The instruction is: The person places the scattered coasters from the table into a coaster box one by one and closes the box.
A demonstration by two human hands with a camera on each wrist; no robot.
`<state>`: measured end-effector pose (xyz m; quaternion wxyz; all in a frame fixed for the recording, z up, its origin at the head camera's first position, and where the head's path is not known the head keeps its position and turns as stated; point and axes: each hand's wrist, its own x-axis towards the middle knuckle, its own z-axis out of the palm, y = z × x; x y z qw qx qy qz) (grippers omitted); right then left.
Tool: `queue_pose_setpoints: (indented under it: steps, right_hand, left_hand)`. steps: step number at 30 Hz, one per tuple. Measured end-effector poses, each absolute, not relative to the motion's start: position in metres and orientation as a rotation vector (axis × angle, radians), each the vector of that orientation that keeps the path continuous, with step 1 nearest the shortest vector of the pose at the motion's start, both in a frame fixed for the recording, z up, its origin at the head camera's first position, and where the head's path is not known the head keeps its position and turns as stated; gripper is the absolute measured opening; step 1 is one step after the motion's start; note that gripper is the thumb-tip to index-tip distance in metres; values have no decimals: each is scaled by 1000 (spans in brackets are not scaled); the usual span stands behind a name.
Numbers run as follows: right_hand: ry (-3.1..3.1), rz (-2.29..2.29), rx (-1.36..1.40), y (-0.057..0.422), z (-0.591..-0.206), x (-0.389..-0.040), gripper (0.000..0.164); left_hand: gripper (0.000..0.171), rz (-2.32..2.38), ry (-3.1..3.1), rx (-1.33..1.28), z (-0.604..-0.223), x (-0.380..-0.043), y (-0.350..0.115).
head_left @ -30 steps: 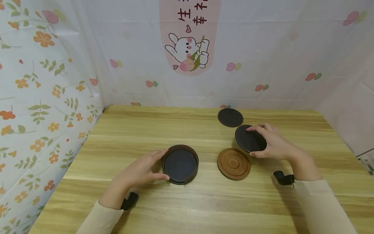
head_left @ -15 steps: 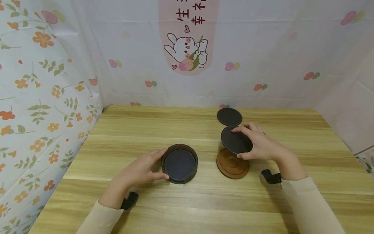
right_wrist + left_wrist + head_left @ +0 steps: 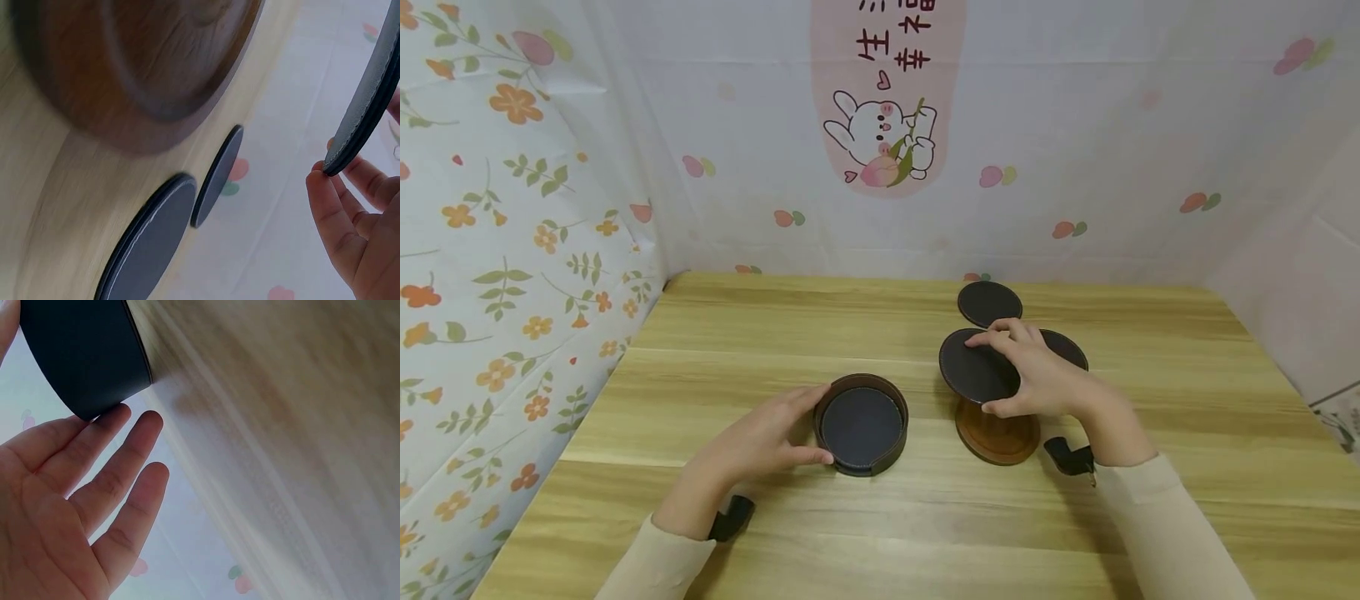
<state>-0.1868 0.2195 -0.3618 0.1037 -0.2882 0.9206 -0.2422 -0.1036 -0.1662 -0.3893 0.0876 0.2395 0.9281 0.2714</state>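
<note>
Red characters [image 3: 872,44] including 生 and 幸 above a cartoon rabbit [image 3: 880,125], right hand [image 3: 1039,377] pinching a stitched black coaster [image 3: 966,367] aloft near a ringed wooden coaster [image 3: 997,442], two flat black coasters [image 3: 990,302] beyond, left hand [image 3: 767,439], fingers relaxed, touching a round leather-look holder [image 3: 867,382] on the wood-grain tabletop [image 3: 880,542].

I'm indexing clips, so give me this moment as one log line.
right hand: pinches raised black coaster; left hand: touches round holder; wooden disc: on table

The held coaster [image 3: 972,367] and the 2 lying coasters [image 3: 989,302] toward the table's [image 3: 880,550] far edge are black; the round holder [image 3: 893,448] is dark outside, brown inside. The disc [image 3: 1000,439] is reddish brown, the tabletop yellowish wood grain. Past its left edge, a white cloth [image 3: 572,242] carries orange flowers and green leaves.
</note>
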Motion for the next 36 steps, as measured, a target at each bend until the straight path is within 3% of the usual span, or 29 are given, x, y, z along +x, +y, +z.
queue_pose_setpoints:
  steps: [36]
  right_hand:
    - [2585, -669, -1107, 142, -361, -175, 79]
  left_hand:
    - [92, 809, 2761, 717, -390, -104, -167]
